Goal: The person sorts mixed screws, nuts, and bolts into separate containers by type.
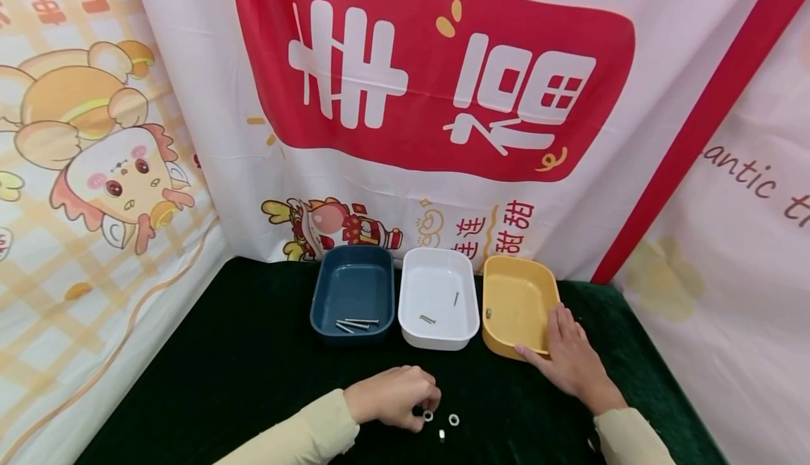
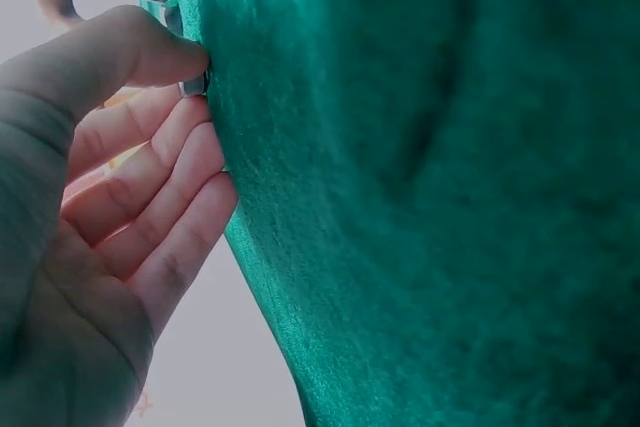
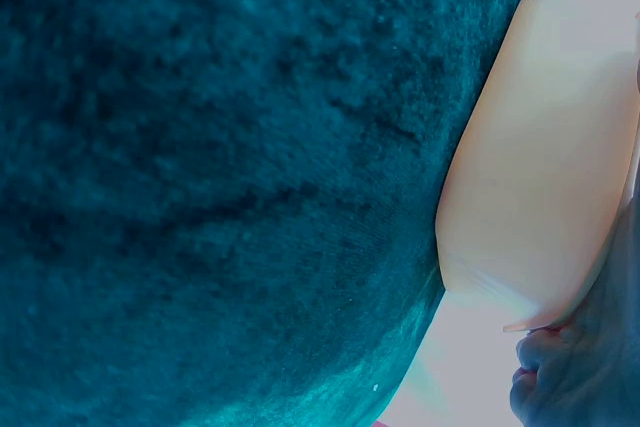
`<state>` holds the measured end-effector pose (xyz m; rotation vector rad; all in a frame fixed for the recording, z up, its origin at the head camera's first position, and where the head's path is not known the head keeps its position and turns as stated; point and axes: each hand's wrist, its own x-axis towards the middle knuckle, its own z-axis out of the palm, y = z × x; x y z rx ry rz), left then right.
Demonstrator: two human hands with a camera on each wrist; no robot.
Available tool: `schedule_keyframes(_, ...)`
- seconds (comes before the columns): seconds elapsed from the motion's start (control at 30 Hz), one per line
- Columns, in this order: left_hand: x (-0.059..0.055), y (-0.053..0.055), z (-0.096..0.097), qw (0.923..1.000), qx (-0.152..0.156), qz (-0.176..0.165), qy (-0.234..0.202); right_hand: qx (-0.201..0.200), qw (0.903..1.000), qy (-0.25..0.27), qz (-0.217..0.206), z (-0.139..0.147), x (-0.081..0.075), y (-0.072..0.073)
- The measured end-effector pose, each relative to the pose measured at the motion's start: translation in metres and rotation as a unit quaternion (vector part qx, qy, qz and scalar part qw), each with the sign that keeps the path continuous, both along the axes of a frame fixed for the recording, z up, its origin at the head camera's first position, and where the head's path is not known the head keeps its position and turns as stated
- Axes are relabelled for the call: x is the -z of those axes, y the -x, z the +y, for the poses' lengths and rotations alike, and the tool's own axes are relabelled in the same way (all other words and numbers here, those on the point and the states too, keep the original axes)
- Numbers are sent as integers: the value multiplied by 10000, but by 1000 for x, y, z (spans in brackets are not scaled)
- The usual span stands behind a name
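My left hand (image 1: 399, 398) is low over the dark green cloth, thumb and index finger pinching a metal nut (image 1: 428, 416) at the cloth. In the left wrist view the pinched nut (image 2: 193, 85) is partly covered by the thumb. Beside it lie two more nuts, a ring-like hex nut (image 1: 453, 420) and a nut on its edge (image 1: 441, 435). My right hand (image 1: 574, 361) rests with extended fingers along the right side of the yellow bin (image 1: 515, 345), its thumb at the front rim. One small nut (image 1: 489, 313) is inside that bin.
Left of the yellow bin stand a white bin (image 1: 439, 340) with a few small screws (image 1: 427, 319) and a dark blue bin (image 1: 354, 257) with several longer bolts (image 1: 357, 323). A printed curtain (image 1: 380, 183) hangs behind them. Green cloth (image 1: 221, 366) covers the table.
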<state>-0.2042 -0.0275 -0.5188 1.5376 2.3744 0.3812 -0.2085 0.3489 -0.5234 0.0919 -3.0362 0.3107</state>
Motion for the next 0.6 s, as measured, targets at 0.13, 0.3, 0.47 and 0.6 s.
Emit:
schedule_keyframes(0.13, 0, 2, 1, 10000, -39, -68, -20, 4, 10000, -7, -10, 0, 0, 0)
schedule_keyframes(0.3, -2, 3, 2, 9999, -53, -92, -95, 9, 10000, -18, -12, 0, 1, 1)
schedule_keyframes(0.47, -3, 5, 4, 9998, -43, -72, -203, 12, 10000, -17, -24, 0, 0, 1)
schedule_keyframes(0.6, -5, 7, 8, 9997, -57, 8, -221, 27, 10000, -14, -31, 0, 0, 1)
